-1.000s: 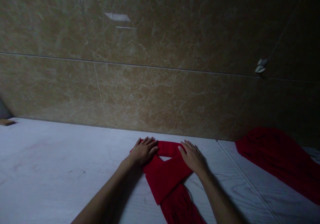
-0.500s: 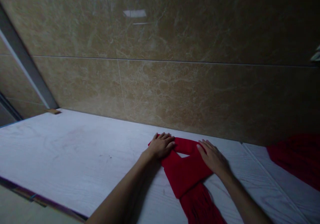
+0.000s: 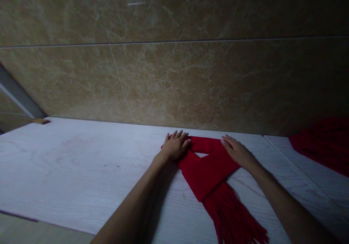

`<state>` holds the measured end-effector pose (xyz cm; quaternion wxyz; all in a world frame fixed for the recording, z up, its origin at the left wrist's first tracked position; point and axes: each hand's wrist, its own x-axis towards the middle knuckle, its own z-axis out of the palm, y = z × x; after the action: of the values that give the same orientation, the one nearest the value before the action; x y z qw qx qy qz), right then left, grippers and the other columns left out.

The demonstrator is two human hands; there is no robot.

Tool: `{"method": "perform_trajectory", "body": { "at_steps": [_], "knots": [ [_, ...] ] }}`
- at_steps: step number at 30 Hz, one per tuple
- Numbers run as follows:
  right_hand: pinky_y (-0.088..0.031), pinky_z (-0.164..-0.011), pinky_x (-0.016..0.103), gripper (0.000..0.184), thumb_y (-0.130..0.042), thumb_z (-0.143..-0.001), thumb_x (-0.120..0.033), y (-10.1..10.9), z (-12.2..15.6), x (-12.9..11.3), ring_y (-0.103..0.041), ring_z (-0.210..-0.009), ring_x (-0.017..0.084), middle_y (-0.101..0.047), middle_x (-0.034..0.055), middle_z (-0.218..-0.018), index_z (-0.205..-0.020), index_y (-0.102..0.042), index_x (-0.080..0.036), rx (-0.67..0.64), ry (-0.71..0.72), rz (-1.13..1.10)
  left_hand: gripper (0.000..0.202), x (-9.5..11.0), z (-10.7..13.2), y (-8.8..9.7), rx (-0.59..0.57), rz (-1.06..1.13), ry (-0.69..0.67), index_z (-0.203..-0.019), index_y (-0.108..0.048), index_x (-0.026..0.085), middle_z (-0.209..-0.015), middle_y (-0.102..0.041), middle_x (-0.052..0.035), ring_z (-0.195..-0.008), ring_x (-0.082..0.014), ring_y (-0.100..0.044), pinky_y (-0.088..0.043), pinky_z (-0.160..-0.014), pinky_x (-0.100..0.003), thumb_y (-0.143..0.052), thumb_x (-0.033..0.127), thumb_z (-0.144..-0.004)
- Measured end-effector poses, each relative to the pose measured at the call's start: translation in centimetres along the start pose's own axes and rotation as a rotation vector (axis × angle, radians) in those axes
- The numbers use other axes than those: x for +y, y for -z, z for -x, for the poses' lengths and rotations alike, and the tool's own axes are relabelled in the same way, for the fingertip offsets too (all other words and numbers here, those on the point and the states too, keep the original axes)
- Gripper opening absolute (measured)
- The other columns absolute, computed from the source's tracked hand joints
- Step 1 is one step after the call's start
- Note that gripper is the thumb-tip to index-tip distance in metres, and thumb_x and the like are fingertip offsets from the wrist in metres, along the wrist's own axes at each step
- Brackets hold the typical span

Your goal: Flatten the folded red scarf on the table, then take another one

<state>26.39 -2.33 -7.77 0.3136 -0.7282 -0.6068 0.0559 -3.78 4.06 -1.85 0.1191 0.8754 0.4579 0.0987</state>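
Note:
A red fringed scarf (image 3: 208,171) lies folded on a pale wood-grain table (image 3: 81,171), its two ends crossed over each other and the fringe trailing toward me. My left hand (image 3: 176,147) rests flat, fingers spread, on the scarf's left folded corner. My right hand (image 3: 237,151) lies flat on the right folded corner. A small triangle of bare table shows between the crossed bands. Neither hand grips anything.
A brown marble-tiled wall (image 3: 174,73) rises directly behind the table. More red cloth (image 3: 321,142) lies at the far right on an adjoining board. A small wooden block (image 3: 40,120) sits at the back left corner. The table's near edge runs along the lower left.
The view has shifted and tilted down, showing more of the fringe. Both hands stay flat on the scarf's folded corners, with the right hand slid slightly outward.

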Motion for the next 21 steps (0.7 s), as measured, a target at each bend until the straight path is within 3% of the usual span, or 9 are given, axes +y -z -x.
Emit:
{"method": "perform_trajectory", "body": {
  "at_steps": [3, 6, 12, 21],
  "knots": [
    [-0.035, -0.124, 0.046, 0.054, -0.044, -0.098, -0.05, 0.4, -0.1, 0.4, -0.053, -0.142, 0.028, -0.061, 0.0135, -0.146, -0.131, -0.07, -0.017, 0.022, 0.001, -0.049, 0.058, -0.3, -0.2, 0.0, 0.048, 0.006, 0.048, -0.157, -0.045, 0.024, -0.169, -0.038, -0.0105, -0.159, -0.0318, -0.027, -0.021, -0.128, -0.061, -0.028, 0.051, -0.109],
    [-0.04, -0.121, 0.049, 0.055, -0.042, -0.098, -0.051, 0.7, -0.1, 0.9, -0.058, -0.137, 0.03, -0.064, 0.0138, -0.143, -0.13, -0.071, -0.017, 0.034, 0.0, -0.096, 0.056, -0.8, -0.3, -0.3, 0.054, -0.015, 0.061, -0.155, -0.048, 0.024, -0.167, -0.041, -0.0113, -0.158, -0.0319, -0.031, -0.026, -0.126, -0.06, -0.031, 0.051, -0.108],
    [-0.044, -0.118, 0.051, 0.047, -0.054, -0.093, -0.052, 0.5, -0.1, 1.3, -0.063, -0.13, 0.031, -0.07, 0.0125, -0.135, -0.123, -0.074, -0.021, 0.054, 0.023, -0.159, 0.052, -1.2, -0.5, -1.0, 0.069, -0.056, 0.023, -0.145, -0.057, 0.028, -0.16, -0.051, -0.0089, -0.151, -0.0316, -0.042, -0.034, -0.122, -0.057, -0.031, 0.053, -0.108],
    [-0.044, -0.118, 0.05, 0.041, -0.057, -0.093, -0.052, 0.4, 0.0, 1.3, -0.065, -0.127, 0.03, -0.072, 0.011, -0.131, -0.115, -0.076, -0.024, 0.069, 0.065, -0.181, 0.052, -1.4, -0.8, -1.3, 0.062, -0.086, 0.006, -0.148, -0.054, 0.031, -0.159, -0.052, -0.0077, -0.15, -0.032, -0.041, -0.033, -0.12, -0.058, -0.029, 0.053, -0.108]
  ]
}}
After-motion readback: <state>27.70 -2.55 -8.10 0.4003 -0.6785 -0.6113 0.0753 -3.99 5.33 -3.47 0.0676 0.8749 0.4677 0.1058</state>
